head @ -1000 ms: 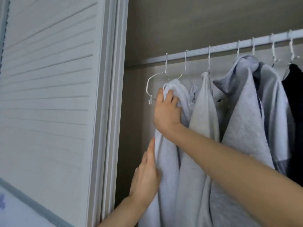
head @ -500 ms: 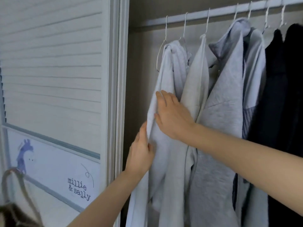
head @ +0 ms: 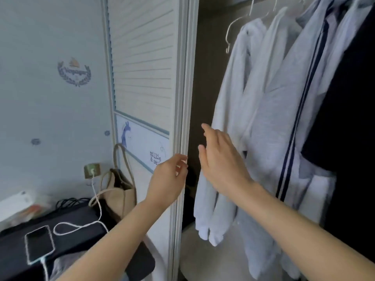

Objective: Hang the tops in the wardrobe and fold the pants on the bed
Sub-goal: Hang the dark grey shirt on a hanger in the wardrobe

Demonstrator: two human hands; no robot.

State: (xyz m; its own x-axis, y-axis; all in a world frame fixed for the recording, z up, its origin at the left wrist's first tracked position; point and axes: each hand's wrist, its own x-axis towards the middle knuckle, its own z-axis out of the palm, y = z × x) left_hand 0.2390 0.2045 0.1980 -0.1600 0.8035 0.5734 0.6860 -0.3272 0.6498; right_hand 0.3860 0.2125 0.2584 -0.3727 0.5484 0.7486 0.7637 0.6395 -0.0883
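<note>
Tops [head: 269, 110] are hanging in the open wardrobe [head: 205, 78] on white hangers [head: 233, 27]: pale grey sweatshirts at the left of the row, one with dark stripes [head: 300, 110] running down it, and dark garments [head: 351, 118] filling the right edge. We are seeing the leftmost grey top [head: 229, 102] drooping with its sleeves dangling low, cuffs near the wardrobe floor.

Our right hand [head: 221, 161] is hovering just in front of that leftmost top, fingers straight and slightly apart, gripping nothing; whether the palm is brushing the cloth we cannot tell. Our left hand [head: 169, 179] is floating beside the white door frame [head: 183, 98], fingers loosely curled and holding nothing.

Left of the frame we are looking at a louvred door [head: 142, 57] with a blue giraffe sticker [head: 126, 132] and small lettering beneath. A beige bag [head: 119, 191] is leaning against the door. Below it, a phone [head: 39, 244] is lying on a dark surface [head: 77, 230], with a white cable [head: 95, 207] running up to a wall socket [head: 92, 170]. Pale wall [head: 50, 108] is carrying a crest-like emblem [head: 74, 73].
</note>
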